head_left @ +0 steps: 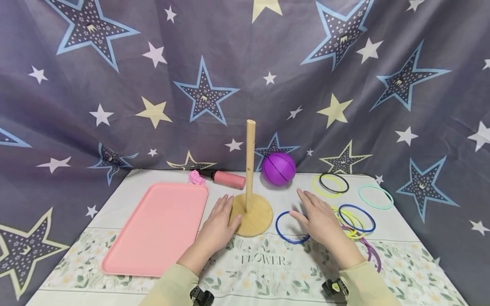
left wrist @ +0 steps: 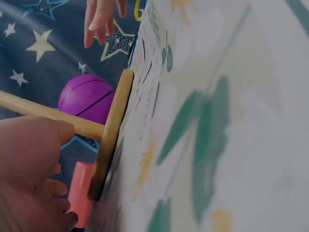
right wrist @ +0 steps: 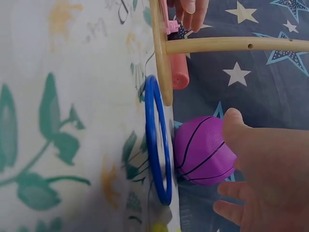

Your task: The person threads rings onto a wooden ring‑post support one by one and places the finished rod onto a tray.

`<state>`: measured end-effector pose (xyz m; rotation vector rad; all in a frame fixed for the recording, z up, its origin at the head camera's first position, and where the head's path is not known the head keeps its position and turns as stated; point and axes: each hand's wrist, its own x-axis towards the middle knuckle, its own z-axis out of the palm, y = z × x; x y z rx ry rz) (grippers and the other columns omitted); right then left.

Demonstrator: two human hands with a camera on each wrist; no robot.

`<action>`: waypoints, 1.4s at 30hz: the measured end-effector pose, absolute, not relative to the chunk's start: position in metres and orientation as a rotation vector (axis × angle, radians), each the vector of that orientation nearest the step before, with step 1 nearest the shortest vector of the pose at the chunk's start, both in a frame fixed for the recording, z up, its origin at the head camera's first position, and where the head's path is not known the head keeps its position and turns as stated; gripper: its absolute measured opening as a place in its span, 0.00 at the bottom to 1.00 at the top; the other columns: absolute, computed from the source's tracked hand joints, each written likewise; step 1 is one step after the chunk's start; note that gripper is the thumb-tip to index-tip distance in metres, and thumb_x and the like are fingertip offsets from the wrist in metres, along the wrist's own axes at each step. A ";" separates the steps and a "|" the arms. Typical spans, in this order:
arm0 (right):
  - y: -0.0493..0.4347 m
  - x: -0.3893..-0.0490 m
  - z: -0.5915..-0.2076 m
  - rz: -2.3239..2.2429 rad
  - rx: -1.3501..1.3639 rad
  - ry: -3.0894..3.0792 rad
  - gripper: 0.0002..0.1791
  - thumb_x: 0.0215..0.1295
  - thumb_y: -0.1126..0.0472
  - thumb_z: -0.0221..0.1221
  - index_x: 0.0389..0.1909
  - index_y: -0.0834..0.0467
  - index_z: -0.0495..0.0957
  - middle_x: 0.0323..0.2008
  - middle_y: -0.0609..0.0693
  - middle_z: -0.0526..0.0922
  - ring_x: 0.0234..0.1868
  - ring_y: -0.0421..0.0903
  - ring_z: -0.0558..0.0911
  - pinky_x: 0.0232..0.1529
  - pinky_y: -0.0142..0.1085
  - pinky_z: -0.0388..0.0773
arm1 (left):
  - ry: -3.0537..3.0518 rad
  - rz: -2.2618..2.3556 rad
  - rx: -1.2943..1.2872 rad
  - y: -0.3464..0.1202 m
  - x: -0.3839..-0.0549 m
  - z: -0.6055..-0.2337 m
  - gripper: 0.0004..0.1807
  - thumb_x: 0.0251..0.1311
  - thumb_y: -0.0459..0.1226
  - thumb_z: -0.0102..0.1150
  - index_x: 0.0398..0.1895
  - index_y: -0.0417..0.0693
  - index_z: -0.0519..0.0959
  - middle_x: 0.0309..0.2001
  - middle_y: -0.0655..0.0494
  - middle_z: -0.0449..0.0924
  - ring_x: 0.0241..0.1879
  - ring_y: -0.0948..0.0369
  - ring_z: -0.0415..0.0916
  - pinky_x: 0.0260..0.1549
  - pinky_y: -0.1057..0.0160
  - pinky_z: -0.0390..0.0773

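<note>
A round wooden base (head_left: 258, 223) with an upright wooden post (head_left: 250, 170) stands at the middle of the table. My left hand (head_left: 218, 223) is at the base's left edge, fingers extended and thumb apart, gripping nothing. On the other side, my right hand (head_left: 319, 219) hovers with spread fingers, holding nothing. Its thumb overlaps a blue ring (head_left: 292, 242) in the head view; the right wrist view shows this blue ring (right wrist: 151, 130) lying flat beside the base. Behind the post sits a purple ball (head_left: 278, 169) with black lines.
A pink tray (head_left: 160, 229) lies at left. Behind it are a pink crumpled item (head_left: 197, 177) and a pink cylinder (head_left: 229, 179) with a black end. Rings lie at right: black (head_left: 337, 174), turquoise (head_left: 377, 208), another blue (head_left: 361, 230), purple (head_left: 377, 257) and several yellow.
</note>
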<state>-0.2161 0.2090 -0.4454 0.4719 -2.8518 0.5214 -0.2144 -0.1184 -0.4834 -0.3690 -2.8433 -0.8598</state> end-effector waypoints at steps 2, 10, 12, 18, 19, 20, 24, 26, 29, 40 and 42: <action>0.210 -0.217 -0.447 0.555 0.464 -2.867 0.43 0.84 0.42 0.59 0.88 0.60 0.59 0.79 0.70 0.68 0.78 0.72 0.68 0.77 0.71 0.64 | -2.847 -0.884 -0.354 -0.118 -0.215 -0.486 0.41 0.84 0.50 0.57 0.88 0.37 0.59 0.86 0.34 0.54 0.86 0.38 0.49 0.82 0.35 0.57; 0.214 -0.221 -0.458 0.659 0.446 -2.930 0.42 0.85 0.41 0.59 0.88 0.58 0.59 0.75 0.71 0.72 0.73 0.74 0.74 0.70 0.71 0.72 | -2.841 -0.921 -0.360 -0.119 -0.212 -0.494 0.39 0.83 0.48 0.59 0.86 0.35 0.61 0.83 0.28 0.59 0.84 0.34 0.53 0.80 0.33 0.59; 0.216 -0.222 -0.460 0.684 0.444 -2.940 0.42 0.85 0.41 0.58 0.88 0.58 0.59 0.75 0.71 0.73 0.73 0.73 0.74 0.70 0.71 0.73 | -2.837 -0.908 -0.375 -0.120 -0.214 -0.497 0.39 0.83 0.47 0.59 0.85 0.33 0.62 0.82 0.28 0.60 0.84 0.34 0.54 0.81 0.34 0.59; 0.218 -0.222 -0.462 0.713 0.466 -2.971 0.42 0.84 0.41 0.59 0.86 0.61 0.63 0.71 0.70 0.77 0.70 0.71 0.78 0.67 0.69 0.77 | -2.860 -0.870 -0.419 -0.121 -0.214 -0.501 0.40 0.82 0.47 0.60 0.84 0.31 0.62 0.82 0.27 0.59 0.84 0.33 0.52 0.83 0.36 0.54; 0.218 -0.222 -0.462 0.709 0.469 -2.976 0.41 0.84 0.41 0.59 0.85 0.61 0.64 0.71 0.70 0.77 0.69 0.71 0.78 0.67 0.69 0.77 | -2.862 -0.867 -0.422 -0.122 -0.214 -0.500 0.40 0.82 0.47 0.61 0.84 0.31 0.62 0.82 0.27 0.59 0.84 0.33 0.52 0.83 0.36 0.53; 0.218 -0.222 -0.462 0.702 0.473 -2.980 0.41 0.84 0.41 0.60 0.85 0.62 0.64 0.71 0.70 0.77 0.69 0.71 0.78 0.66 0.69 0.77 | -2.865 -0.864 -0.422 -0.122 -0.213 -0.500 0.40 0.82 0.47 0.61 0.84 0.31 0.63 0.82 0.27 0.60 0.84 0.33 0.53 0.84 0.36 0.52; 0.219 -0.225 -0.463 0.686 0.495 -2.999 0.39 0.83 0.43 0.61 0.83 0.62 0.67 0.70 0.69 0.78 0.69 0.72 0.78 0.67 0.69 0.76 | -2.859 -0.863 -0.433 -0.123 -0.215 -0.501 0.39 0.81 0.47 0.62 0.83 0.31 0.64 0.81 0.27 0.61 0.83 0.34 0.54 0.84 0.37 0.51; 0.220 -0.226 -0.464 0.697 0.508 -3.006 0.38 0.83 0.44 0.62 0.82 0.63 0.68 0.70 0.69 0.79 0.70 0.71 0.77 0.68 0.69 0.76 | -2.852 -0.881 -0.445 -0.123 -0.215 -0.501 0.39 0.81 0.46 0.62 0.83 0.31 0.65 0.81 0.27 0.61 0.83 0.34 0.55 0.84 0.37 0.51; 0.222 -0.227 -0.465 0.716 0.523 -3.003 0.37 0.82 0.47 0.64 0.80 0.65 0.71 0.65 0.67 0.82 0.66 0.69 0.80 0.67 0.67 0.77 | -2.839 -0.918 -0.476 -0.123 -0.215 -0.501 0.39 0.81 0.45 0.63 0.83 0.31 0.65 0.81 0.28 0.62 0.83 0.35 0.57 0.84 0.37 0.52; 0.226 -0.231 -0.470 0.735 0.540 -2.948 0.18 0.71 0.66 0.70 0.60 0.62 0.88 0.40 0.50 0.82 0.38 0.44 0.80 0.42 0.46 0.82 | -2.816 -0.982 -0.570 -0.126 -0.208 -0.500 0.41 0.78 0.45 0.67 0.83 0.31 0.65 0.80 0.31 0.65 0.83 0.36 0.58 0.84 0.35 0.49; 0.226 -0.230 -0.470 0.757 0.517 -2.949 0.15 0.71 0.68 0.69 0.56 0.62 0.89 0.39 0.49 0.82 0.36 0.44 0.79 0.40 0.45 0.81 | -2.812 -0.990 -0.578 -0.126 -0.208 -0.500 0.41 0.78 0.46 0.68 0.82 0.31 0.65 0.80 0.31 0.66 0.82 0.36 0.59 0.84 0.35 0.49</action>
